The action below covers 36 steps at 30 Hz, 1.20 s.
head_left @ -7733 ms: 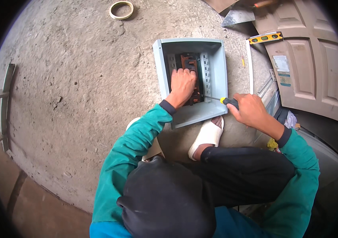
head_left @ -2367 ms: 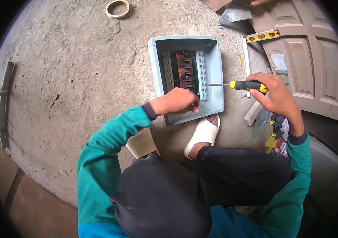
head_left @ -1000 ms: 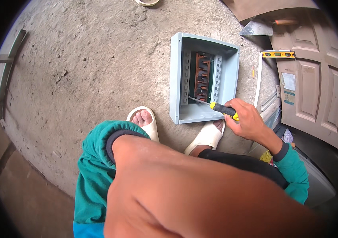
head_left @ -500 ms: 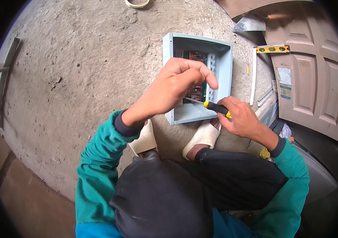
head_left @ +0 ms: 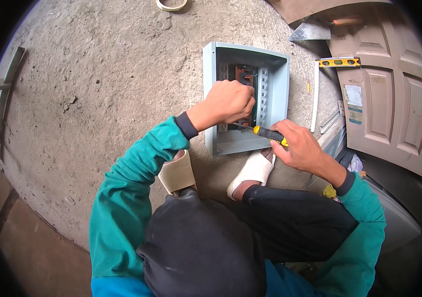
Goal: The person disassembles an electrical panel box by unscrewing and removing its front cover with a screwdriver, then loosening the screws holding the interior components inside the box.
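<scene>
A light grey metal electrical panel box (head_left: 281,99) lies on the floor with its front uncovered. Inside it runs a dark mounting assembly with orange-brown parts (head_left: 243,74), beside a slotted pale strip (head_left: 263,94). My right hand (head_left: 300,147) is closed round the black and yellow handle of a screwdriver (head_left: 269,134); its shaft points left into the lower part of the box. My left hand (head_left: 228,102) reaches over the box's left wall with fingers curled down at the assembly. Its fingertips are hidden, so what they pinch, if anything, does not show.
A yellow spirit level (head_left: 340,62) lies at the right by a panelled brown door (head_left: 379,94). A trowel (head_left: 315,31) is at the top right. A roll of tape (head_left: 171,4) sits at the far edge. My sandalled feet (head_left: 253,173) are close to the box.
My left hand has come down and back into the box, its fingers curling tighter over the assembly. The right hand keeps the screwdriver in nearly the same place.
</scene>
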Each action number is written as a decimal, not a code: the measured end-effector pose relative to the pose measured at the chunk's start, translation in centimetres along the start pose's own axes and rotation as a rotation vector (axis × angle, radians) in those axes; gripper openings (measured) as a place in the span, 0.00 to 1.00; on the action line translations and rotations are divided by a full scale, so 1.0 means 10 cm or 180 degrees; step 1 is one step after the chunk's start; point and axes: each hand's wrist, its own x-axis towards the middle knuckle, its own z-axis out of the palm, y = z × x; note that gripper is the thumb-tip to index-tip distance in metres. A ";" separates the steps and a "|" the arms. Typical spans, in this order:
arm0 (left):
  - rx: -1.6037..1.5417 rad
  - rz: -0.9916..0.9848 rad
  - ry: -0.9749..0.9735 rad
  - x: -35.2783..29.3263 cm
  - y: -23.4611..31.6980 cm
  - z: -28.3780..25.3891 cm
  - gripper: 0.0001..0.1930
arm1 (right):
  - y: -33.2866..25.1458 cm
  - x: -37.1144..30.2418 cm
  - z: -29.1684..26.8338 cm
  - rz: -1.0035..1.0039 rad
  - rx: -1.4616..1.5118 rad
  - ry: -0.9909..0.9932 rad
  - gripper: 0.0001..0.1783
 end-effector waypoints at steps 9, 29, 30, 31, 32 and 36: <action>-0.0387 0.0084 0.0217 0.09 -0.12 0.15 0.11 | -0.04 0.02 -0.02 -0.0142 -0.0036 -0.0097 0.16; 0.2007 0.0605 -0.0641 0.01 -0.41 0.82 0.05 | -0.25 0.68 0.02 0.2447 0.1249 -0.2312 0.10; 0.1980 0.0614 -0.0662 0.00 -0.42 0.82 0.05 | -0.23 0.62 0.01 0.1196 0.0054 -0.2093 0.10; 0.1969 0.0614 -0.0672 0.00 -0.43 0.81 0.05 | -0.21 0.56 0.01 -0.0073 -0.1099 -0.1778 0.11; 0.1972 0.0634 -0.0613 0.00 -0.45 0.82 0.05 | -0.21 0.52 0.05 -0.0051 -0.1095 -0.1787 0.11; 0.1826 0.0616 -0.0372 0.00 -0.45 0.82 0.04 | -0.21 0.56 0.06 -0.1623 -0.2634 -0.0985 0.24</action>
